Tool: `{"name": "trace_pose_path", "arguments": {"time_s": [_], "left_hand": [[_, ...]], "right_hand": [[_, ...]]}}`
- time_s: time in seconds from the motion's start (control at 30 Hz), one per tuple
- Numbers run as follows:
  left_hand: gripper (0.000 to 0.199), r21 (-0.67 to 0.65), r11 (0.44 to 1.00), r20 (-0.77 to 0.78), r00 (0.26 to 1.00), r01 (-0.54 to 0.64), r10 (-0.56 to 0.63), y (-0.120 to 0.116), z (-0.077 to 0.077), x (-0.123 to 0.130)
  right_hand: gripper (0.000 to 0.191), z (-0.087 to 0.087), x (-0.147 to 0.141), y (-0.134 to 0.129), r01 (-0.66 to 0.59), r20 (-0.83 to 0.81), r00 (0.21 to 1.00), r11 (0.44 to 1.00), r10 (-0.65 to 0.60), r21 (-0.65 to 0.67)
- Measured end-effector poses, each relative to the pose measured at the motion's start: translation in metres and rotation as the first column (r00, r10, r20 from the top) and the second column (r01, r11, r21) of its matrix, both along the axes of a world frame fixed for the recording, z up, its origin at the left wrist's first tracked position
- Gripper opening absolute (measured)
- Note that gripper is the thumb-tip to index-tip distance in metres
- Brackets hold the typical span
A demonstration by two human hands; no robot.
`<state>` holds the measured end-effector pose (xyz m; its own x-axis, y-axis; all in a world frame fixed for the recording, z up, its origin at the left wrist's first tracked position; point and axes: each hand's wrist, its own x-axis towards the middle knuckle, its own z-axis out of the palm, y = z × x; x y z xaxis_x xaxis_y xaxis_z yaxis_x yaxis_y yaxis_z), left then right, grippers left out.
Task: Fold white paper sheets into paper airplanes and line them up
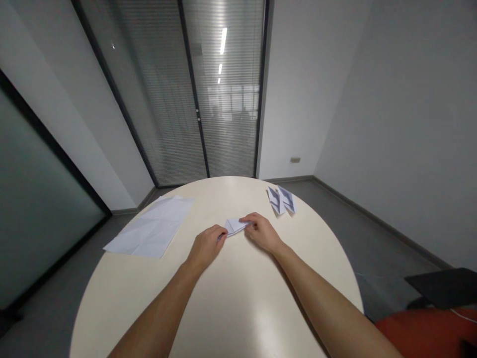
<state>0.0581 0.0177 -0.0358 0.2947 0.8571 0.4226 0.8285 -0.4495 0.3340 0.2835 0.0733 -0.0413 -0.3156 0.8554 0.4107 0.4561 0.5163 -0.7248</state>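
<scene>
A small piece of folded white paper [234,225] is held between my two hands, over the middle of the round table. My left hand [207,244] pinches its left end between thumb and fingers. At the right end my right hand [262,232] grips it, the index finger lying along the top and the thumb underneath. A diagonal crease and layered edges show on the paper's face. Both ends are partly hidden by my fingers.
The round cream table [231,298] fills the middle. Creased white sheets [154,226] lie at its left edge. Two folded paper pieces [281,200] stand near the far right edge. An orange-red chair [421,333] with a dark flat item [443,287] is at the lower right.
</scene>
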Motion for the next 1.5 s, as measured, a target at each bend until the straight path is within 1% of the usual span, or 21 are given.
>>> {"name": "trace_pose_path", "arguments": {"time_s": [0.13, 0.33, 0.47, 0.6, 0.67, 0.77, 0.87, 1.0, 1.13, 1.3, 1.43, 1.5], "left_hand": [[0.014, 0.006, 1.000, -0.010, 1.000, 0.003, -0.002, -0.001, 0.001, 0.002], [0.013, 0.009, 1.000, 0.015, 1.000, 0.005, -0.005, -0.002, 0.001, 0.003], [0.014, 0.009, 0.999, 0.096, 0.995, 0.032, -0.033, -0.001, -0.002, 0.003], [0.018, -0.009, 0.998, 0.227, 0.972, 0.065, -0.061, 0.001, -0.006, 0.005], [0.026, -0.032, 0.998, 0.302, 0.952, 0.055, -0.043, 0.002, -0.009, 0.006], [0.038, -0.049, 0.998, 0.374, 0.927, 0.039, -0.018, 0.005, -0.013, 0.006], [0.042, -0.033, 0.998, 0.420, 0.907, 0.057, -0.038, 0.007, -0.018, 0.005], [0.039, -0.007, 0.997, 0.432, 0.900, 0.071, -0.061, 0.010, -0.021, 0.004], [0.037, 0.004, 0.998, 0.429, 0.901, 0.064, -0.059, 0.010, -0.022, 0.003], [0.031, 0.029, 0.999, 0.413, 0.910, 0.038, -0.046, 0.010, -0.019, 0.003], [0.023, 0.040, 0.999, 0.360, 0.932, 0.020, -0.033, 0.010, -0.015, 0.003], [0.025, 0.024, 1.000, 0.335, 0.942, 0.009, -0.016, 0.009, -0.014, 0.002]], "right_hand": [[0.036, 0.000, 0.000, -0.001, 0.044, 0.019, 0.999, 0.999, -0.044, -0.019], [0.035, 0.003, -0.003, -0.004, 0.086, -0.021, 0.996, 0.996, -0.087, -0.039], [0.036, 0.005, -0.004, -0.004, 0.099, -0.060, 0.993, 0.995, -0.098, 0.006], [0.032, 0.004, -0.003, -0.001, 0.108, -0.080, 0.991, 0.993, -0.104, 0.041], [0.028, 0.003, -0.003, -0.001, 0.091, -0.086, 0.993, 0.994, -0.086, 0.056], [0.023, 0.005, -0.003, -0.004, 0.063, -0.063, 0.996, 0.993, -0.057, 0.098], [0.022, 0.009, -0.002, -0.006, 0.043, -0.010, 0.999, 0.989, -0.041, 0.141], [0.022, 0.011, -0.001, -0.007, 0.013, 0.037, 0.999, 0.984, -0.020, 0.175], [0.021, 0.011, -0.002, -0.008, -0.035, 0.027, 0.999, 0.984, 0.031, 0.174], [0.022, 0.012, -0.003, -0.010, -0.120, 0.018, 0.993, 0.981, 0.119, 0.154], [0.023, 0.016, -0.004, -0.013, -0.187, 0.060, 0.982, 0.974, 0.181, 0.129], [0.024, 0.018, -0.004, -0.014, -0.225, 0.087, 0.973, 0.967, 0.216, 0.120]]}}
